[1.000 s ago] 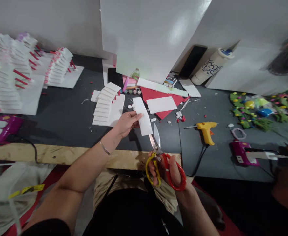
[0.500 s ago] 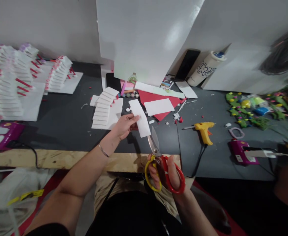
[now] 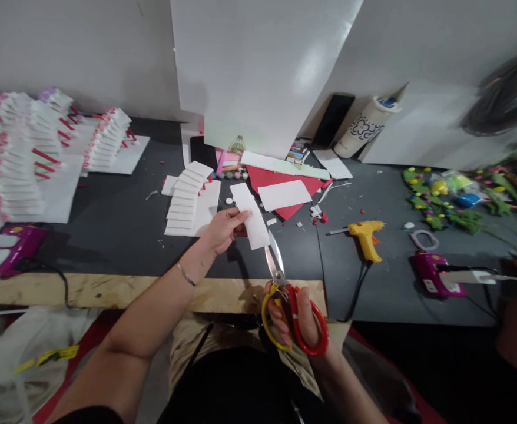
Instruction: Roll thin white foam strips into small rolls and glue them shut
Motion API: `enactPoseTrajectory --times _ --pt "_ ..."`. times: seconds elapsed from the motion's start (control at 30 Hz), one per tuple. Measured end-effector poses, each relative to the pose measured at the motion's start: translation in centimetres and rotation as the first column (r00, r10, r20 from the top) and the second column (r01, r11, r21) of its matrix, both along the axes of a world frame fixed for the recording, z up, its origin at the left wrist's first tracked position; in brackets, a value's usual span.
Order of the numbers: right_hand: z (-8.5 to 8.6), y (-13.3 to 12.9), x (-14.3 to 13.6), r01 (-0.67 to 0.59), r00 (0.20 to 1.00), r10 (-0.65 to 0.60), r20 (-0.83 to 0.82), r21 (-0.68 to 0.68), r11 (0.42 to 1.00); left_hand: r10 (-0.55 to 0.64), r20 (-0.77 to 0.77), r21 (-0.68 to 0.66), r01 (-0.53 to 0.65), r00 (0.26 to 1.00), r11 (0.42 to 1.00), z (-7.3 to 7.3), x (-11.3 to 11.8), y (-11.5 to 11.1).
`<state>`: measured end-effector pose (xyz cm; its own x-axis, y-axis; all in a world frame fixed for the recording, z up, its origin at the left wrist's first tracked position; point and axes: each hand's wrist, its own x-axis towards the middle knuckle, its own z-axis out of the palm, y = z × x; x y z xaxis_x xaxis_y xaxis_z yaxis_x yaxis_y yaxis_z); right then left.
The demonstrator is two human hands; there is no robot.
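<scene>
My left hand (image 3: 226,228) pinches a white rectangular strip of card (image 3: 252,221) between thumb and fingers, above the dark table. Through the red and yellow handles of a pair of scissors (image 3: 278,274) go the fingers and thumb of my right hand (image 3: 300,321). The blades are slightly apart, their tips close to the lower end of the strip. Whether they touch it I cannot tell. Left of my left hand stands a small white stepped model (image 3: 182,206) on a white base. Another white card (image 3: 285,194) lies over a red triangular sheet (image 3: 287,213).
Finished-looking stepped models (image 3: 24,171) stand at the left. A yellow glue gun (image 3: 367,238) with a cord lies right of the scissors. Purple power sockets (image 3: 433,275) sit at both sides. A white tumbler (image 3: 367,126) and a phone (image 3: 334,119) lean at the back. Small scraps are scattered about.
The scissor blades have drawn a little closer together. My left hand keeps the card strip in nearly the same place; the whole view has shifted slightly.
</scene>
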<state>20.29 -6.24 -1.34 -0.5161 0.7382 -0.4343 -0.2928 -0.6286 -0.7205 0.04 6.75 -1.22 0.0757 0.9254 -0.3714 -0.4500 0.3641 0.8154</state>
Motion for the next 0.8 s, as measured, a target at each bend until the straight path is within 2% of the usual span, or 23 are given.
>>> enactPoseTrajectory --times 0.23,0.4,0.57,0.8 --pt "-0.3 -0.43 0.03 0.015 1.0 -0.016 0.02 0.021 1.0 0.008 0.003 0.003 -0.008 1.0 1.0 0.06 -0.01 0.05" --pt "-0.35 -0.65 0.17 0.033 0.999 -0.033 0.004 0.04 0.999 -0.036 -0.007 0.026 0.036 0.999 0.999 0.1 -0.07 -0.13" --pt "-0.82 -0.45 0.3 -0.008 1.0 0.01 -0.019 0.11 0.994 -0.075 -0.04 0.041 0.077 0.996 0.996 0.37 0.11 -0.35" --pt "-0.63 -0.22 0.43 -0.055 0.998 0.055 0.007 0.172 0.984 -0.037 -0.107 0.032 0.041 0.994 0.999 0.67 0.04 -0.37"
